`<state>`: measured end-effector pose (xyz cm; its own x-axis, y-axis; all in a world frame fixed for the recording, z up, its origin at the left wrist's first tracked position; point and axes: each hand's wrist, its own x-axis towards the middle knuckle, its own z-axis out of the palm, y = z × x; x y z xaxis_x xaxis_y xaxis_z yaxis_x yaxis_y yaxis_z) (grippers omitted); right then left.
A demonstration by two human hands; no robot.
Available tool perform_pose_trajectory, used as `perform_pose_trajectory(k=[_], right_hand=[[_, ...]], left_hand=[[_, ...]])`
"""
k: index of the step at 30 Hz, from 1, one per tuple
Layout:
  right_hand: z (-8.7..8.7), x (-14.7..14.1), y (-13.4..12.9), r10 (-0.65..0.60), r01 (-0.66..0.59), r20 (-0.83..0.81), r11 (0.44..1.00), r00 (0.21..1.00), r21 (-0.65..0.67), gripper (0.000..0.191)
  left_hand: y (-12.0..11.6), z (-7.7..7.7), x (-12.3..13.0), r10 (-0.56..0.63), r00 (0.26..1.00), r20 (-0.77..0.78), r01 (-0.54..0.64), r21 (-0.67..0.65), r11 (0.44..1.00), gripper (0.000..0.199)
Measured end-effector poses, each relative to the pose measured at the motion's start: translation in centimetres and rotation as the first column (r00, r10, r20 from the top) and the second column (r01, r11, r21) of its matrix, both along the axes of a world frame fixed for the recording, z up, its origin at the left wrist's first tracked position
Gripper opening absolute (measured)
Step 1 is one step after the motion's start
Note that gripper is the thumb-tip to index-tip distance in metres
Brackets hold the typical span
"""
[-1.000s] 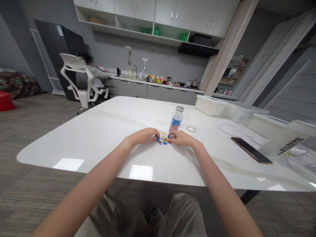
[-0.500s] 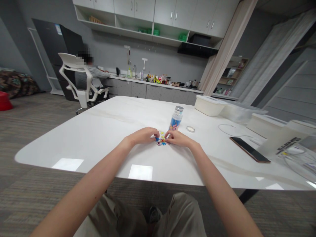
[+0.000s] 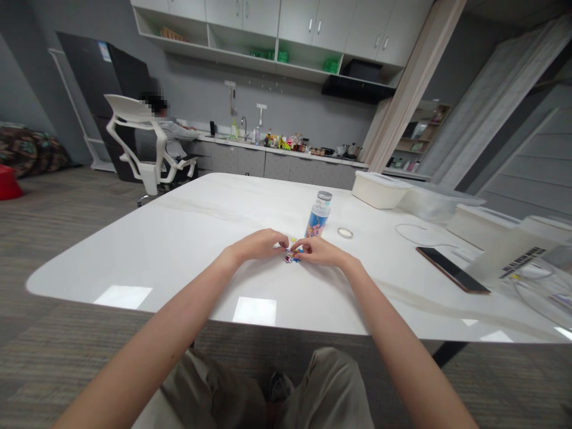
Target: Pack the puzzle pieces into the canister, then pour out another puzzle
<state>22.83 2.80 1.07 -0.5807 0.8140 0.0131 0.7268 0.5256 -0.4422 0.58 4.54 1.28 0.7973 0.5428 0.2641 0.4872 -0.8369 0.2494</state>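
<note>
Small, flat, colourful pieces [image 3: 289,257], looking like puzzle pieces or stickers, lie in a little heap on the white table [image 3: 179,238]. My left hand [image 3: 263,245] rests at the heap's left side, its fingers curled together; whatever they hold is hidden. From the right, my right hand [image 3: 318,250] reaches over the heap with thumb and fingers pinched at one of the colourful pieces. Behind my right hand stands an upright clear bottle [image 3: 318,213] with a silver cap and a blue-and-pink picture label.
A ring-shaped roll [image 3: 345,233] lies right of the bottle. Farther right are a phone [image 3: 451,270], a white cable [image 3: 415,226] and white lidded boxes [image 3: 379,190]. A person sits in a white chair [image 3: 152,173] at the back left.
My right hand has shifted slightly left over the heap, covering more of it. My left hand has barely moved; the blue piece at its fingertips no longer shows there.
</note>
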Motion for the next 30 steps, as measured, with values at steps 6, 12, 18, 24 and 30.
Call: perform_pose_trajectory(k=[6,12,18,24,30], right_hand=[[-0.4,0.2,0.3,-0.022,0.022,-0.030,1.000,0.999,0.003,0.020],[-0.4,0.2,0.3,-0.054,0.056,-0.055,0.997,0.997,0.047,0.009],[-0.8,0.3,0.6,-0.037,0.052,-0.167,0.995,0.985,0.088,0.008],[-0.9,0.3,0.8,-0.040,0.078,-0.251,0.987,0.967,0.142,0.013],[-0.7,0.3,0.8,-0.025,0.072,-0.220,0.975,0.975,0.209,0.009]], left_hand=[[0.3,-0.2,0.0,0.011,1.000,0.007,-0.011,0.025,1.000,0.021],[0.5,-0.4,-0.1,0.014,0.999,0.039,-0.016,0.063,0.998,0.017],[0.6,-0.5,-0.2,0.011,0.994,0.112,-0.018,0.057,0.998,0.017],[0.8,-0.7,-0.3,-0.012,0.990,0.138,0.006,0.041,0.999,0.023],[1.2,-1.1,-0.3,-0.012,0.993,0.117,0.007,0.041,0.999,0.023]])
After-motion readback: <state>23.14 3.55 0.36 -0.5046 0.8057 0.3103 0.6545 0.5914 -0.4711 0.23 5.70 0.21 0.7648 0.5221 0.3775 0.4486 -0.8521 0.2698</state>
